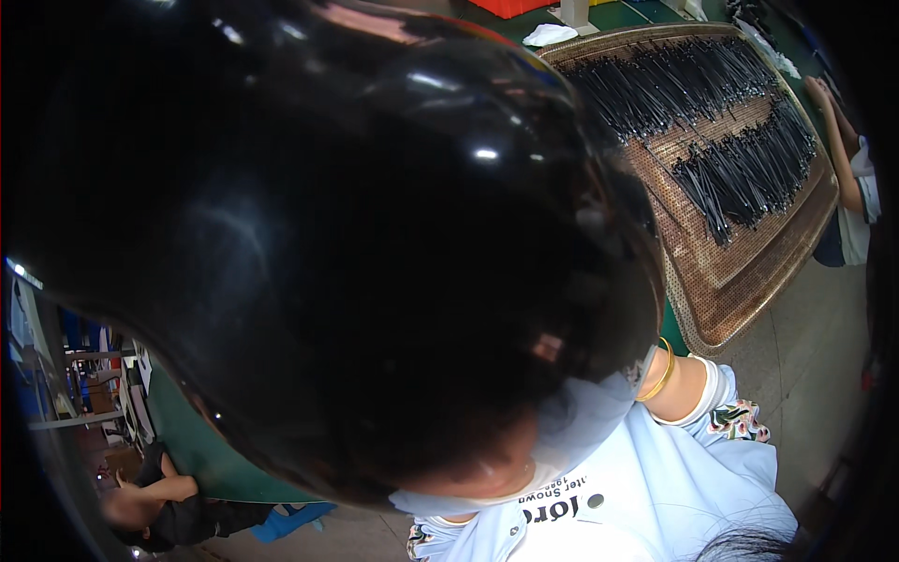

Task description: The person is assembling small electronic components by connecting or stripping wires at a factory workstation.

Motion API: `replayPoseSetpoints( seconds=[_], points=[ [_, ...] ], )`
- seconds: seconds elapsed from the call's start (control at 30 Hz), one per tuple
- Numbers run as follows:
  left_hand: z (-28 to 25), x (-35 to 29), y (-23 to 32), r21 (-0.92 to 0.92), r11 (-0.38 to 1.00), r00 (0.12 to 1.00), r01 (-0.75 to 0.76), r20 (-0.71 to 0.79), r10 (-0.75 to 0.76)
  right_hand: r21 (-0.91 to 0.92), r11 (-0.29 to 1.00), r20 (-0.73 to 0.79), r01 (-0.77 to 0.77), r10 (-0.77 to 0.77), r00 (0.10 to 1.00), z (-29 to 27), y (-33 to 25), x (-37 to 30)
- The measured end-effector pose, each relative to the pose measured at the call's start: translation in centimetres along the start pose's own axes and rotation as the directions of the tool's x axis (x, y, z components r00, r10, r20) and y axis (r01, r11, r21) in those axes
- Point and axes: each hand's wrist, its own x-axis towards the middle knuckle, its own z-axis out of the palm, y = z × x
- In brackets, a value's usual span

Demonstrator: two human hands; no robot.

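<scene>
A large, glossy black object (375,244) with a rounded edge fills most of the head view, very close up; its kind cannot be made out. My right forearm (682,386), with a gold bangle (665,370) at the wrist, runs up behind its lower right edge, and the hand is hidden there. Of my left arm only a bit of flowered sleeve (419,540) shows at the bottom; that hand is hidden too. What either hand holds or touches cannot be seen.
At the right, a brown woven-patterned tray (726,304) bears two rows of thin black strips (749,173). Another person's arm (836,140) reaches in beyond it. A second person (154,496) is at the lower left beside a green table (201,426). An orange container (510,6) stands at the top.
</scene>
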Motion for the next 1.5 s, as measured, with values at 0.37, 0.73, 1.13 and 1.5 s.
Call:
replayPoseSetpoints(
  seconds=[0.37, 0.73, 1.13, 1.5],
  points=[
    [0.7, -0.4, 0.3, -0.008, 1.0, 0.999, -0.012, 0.038, 0.012, -0.313, 0.942, 0.08, 0.12, -0.1, 0.992, -0.4, -0.9, -0.7],
    [-0.1, 0.1, -0.3, -0.129, 0.992, 1.0, -0.011, 0.014, 0.013, -0.197, 0.98, 0.083, 0.022, -0.005, 0.997, -0.1, -1.0, -0.3],
    [-0.2, 0.4, 0.1, -0.338, 0.938, 0.997, 0.077, 0.031, -0.071, -0.152, 0.985, 0.077, -0.087, 0.099, 0.992, -0.3, -0.2, 0.1],
    [-0.8, -0.1, -1.4, -0.186, 0.981, 0.999, -0.052, 0.006, 0.054, -0.351, 0.936, 0.134, -0.002, 0.052, 0.99, -0.2, -0.5, -0.1]
  ],
)
